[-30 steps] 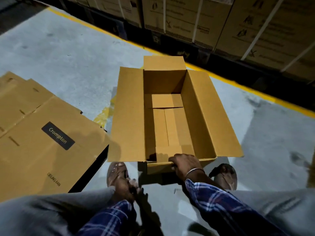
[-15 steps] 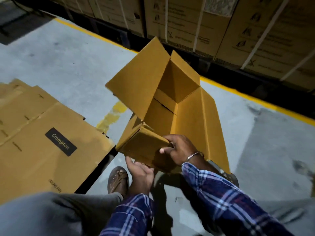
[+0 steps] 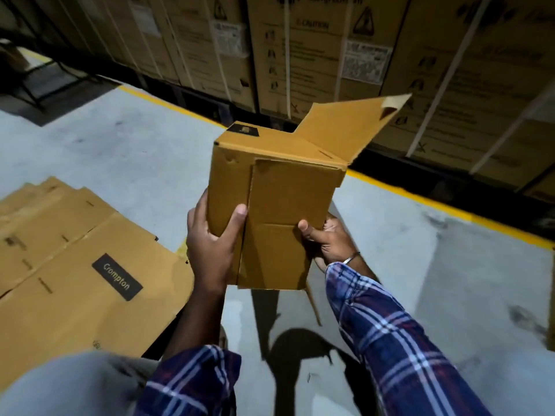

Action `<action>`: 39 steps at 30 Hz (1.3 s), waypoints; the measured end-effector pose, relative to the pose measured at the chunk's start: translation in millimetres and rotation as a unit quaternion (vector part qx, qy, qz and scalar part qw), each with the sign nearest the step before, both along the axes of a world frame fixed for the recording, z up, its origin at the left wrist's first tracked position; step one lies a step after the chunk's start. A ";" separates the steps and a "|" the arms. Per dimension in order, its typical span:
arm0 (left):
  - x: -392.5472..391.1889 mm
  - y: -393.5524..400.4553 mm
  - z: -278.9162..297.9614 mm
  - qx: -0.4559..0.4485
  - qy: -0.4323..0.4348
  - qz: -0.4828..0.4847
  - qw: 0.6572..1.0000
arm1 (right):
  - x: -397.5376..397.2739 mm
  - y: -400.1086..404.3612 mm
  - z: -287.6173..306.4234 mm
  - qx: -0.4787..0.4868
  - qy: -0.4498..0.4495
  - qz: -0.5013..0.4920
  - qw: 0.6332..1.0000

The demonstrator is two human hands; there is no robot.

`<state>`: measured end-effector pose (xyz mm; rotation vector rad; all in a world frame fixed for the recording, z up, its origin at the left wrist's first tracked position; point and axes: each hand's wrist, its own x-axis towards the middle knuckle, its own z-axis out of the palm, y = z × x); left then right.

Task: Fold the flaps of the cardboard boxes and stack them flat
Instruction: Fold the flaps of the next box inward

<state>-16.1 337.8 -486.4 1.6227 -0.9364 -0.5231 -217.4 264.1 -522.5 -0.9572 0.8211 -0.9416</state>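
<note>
Lifted and turned bottom-up since before, cardboard box (image 3: 279,205) is gripped by left hand (image 3: 210,244) and right hand (image 3: 330,241).

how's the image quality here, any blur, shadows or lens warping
Head view: dim light; hard shadow on the floor beneath the cardboard box held by the left hand and right hand; wide-angle bending of the yellow line; print on the stacked cartons smeared, unreadable.
</note>
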 end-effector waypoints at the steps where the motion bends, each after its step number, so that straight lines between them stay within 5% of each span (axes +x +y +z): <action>1: -3.3 -1.9 8.2 0.003 -0.055 -0.003 0.998 | -1.0 -0.7 -6.8 0.019 -0.051 -0.011 0.998; 7: -52.3 -30.1 54.7 0.046 -0.394 -0.068 0.916 | -7.4 26.6 -40.2 0.132 -0.227 -0.129 0.956; 11: -107.6 -36.4 36.6 0.072 -0.519 -0.150 0.838 | -8.4 63.7 -77.2 0.184 -0.302 -0.219 0.910; 15: -116.4 -37.1 -18.7 0.110 -0.513 -0.235 0.818 | -15.6 87.3 -124.0 0.299 -0.279 -0.268 0.872; 20: -106.3 -18.6 -78.7 0.138 -0.464 -0.361 0.797 | -20.1 105.6 -177.6 0.440 -0.144 -0.306 0.832; 26: -96.2 18.0 -140.7 0.203 -0.440 -0.454 0.748 | -8.3 104.0 -171.5 0.543 -0.132 -0.349 0.752; 31: -69.0 45.2 -182.3 0.326 -0.436 -0.480 0.688 | -7.3 88.3 -169.1 0.503 -0.120 -0.360 0.777; 33: -60.5 52.1 -192.1 0.345 -0.430 -0.468 0.691 | -9.0 77.1 -180.7 0.503 -0.072 -0.338 0.792; 36: -60.9 52.2 -192.9 0.328 -0.403 -0.436 0.735 | -13.6 64.5 -181.6 0.440 0.181 -0.283 0.833; 39: -62.4 50.5 -195.5 0.331 -0.348 -0.375 0.793 | -17.2 61.6 -170.7 0.285 0.395 -0.323 0.811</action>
